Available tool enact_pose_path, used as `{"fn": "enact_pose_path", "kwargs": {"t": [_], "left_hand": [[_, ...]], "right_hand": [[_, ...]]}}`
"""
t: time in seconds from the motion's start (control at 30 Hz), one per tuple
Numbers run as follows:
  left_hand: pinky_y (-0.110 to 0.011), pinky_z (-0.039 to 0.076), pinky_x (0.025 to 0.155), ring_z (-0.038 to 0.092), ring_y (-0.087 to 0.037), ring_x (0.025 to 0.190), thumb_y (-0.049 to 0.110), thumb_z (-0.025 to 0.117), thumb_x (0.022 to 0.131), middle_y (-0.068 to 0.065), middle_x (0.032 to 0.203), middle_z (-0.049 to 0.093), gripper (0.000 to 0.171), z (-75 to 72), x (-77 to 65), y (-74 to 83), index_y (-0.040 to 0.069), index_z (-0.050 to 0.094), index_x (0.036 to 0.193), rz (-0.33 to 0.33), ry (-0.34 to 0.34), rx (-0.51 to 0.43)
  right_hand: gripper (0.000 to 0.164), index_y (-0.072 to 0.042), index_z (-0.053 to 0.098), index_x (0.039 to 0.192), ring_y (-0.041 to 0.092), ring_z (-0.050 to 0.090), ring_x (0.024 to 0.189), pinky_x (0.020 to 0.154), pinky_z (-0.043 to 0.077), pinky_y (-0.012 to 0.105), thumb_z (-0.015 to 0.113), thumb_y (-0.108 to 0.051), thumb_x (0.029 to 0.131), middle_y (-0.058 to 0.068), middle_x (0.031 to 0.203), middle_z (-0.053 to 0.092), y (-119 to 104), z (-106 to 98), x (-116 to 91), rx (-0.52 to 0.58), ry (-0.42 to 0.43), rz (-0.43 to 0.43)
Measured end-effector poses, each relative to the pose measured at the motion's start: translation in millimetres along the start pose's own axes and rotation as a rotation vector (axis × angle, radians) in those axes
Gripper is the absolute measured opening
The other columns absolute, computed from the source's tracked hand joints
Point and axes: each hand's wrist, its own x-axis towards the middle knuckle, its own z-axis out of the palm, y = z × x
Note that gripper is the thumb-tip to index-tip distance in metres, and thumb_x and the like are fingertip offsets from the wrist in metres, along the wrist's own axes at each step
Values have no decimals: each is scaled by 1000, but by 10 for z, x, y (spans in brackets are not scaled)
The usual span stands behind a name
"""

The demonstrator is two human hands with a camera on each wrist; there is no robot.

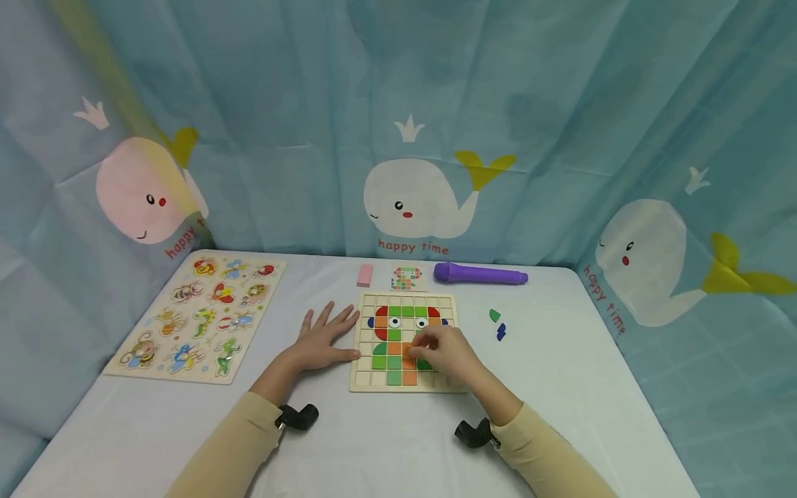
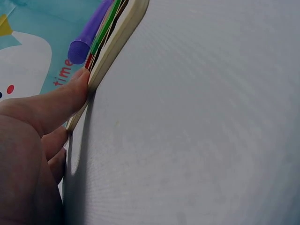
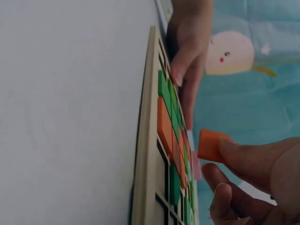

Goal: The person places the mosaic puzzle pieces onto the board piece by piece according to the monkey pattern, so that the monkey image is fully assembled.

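A wooden grid board lies on the table, partly filled with red, green, blue and orange tiles and two eye tiles that form a figure. My right hand is over the board's lower middle. Between thumb and finger it pinches an orange square tile, raised off the board in the right wrist view. My left hand lies spread on the table, its thumb and fingertips at the board's left edge. Part of the board's right side is hidden behind the right hand.
Behind the board are a pink block, a small pattern card and a purple stick with a wider head. Right of it lie a green piece and dark blue pieces. An insect puzzle board occupies the left side.
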Motion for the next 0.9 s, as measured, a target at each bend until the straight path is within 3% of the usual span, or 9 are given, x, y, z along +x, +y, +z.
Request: {"fn": "enact_pose_path", "kwargs": {"t": [0.4, 0.67, 0.9], "left_hand": [[-67, -15, 118, -7, -38, 157, 66, 66, 85, 0, 170, 17, 93, 11, 0, -25, 25, 29, 160, 3, 2, 15], [-68, -14, 118, -5, -39, 157, 65, 67, 86, -1, 170, 18, 93, 4, -8, -16, 24, 29, 160, 17, 8, 15], [-68, -14, 118, -5, -39, 157, 64, 68, 86, -1, 170, 19, 92, 3, -9, -15, 24, 30, 160, 19, 9, 12]], "right_hand": [[10, -20, 72, 85, 6, 57, 67, 60, 48, 21, 77, -27, 91, -11, 73, 64, -219, 316, 38, -3, -95, -63], [13, -24, 72, 79, 3, 52, 64, 58, 42, 20, 79, -29, 89, -17, 70, 61, -299, 480, 66, -152, -95, -103], [18, -28, 71, 73, 5, 51, 67, 59, 41, 22, 82, -34, 85, -18, 72, 60, -326, 504, 60, -234, -100, -99]]}}
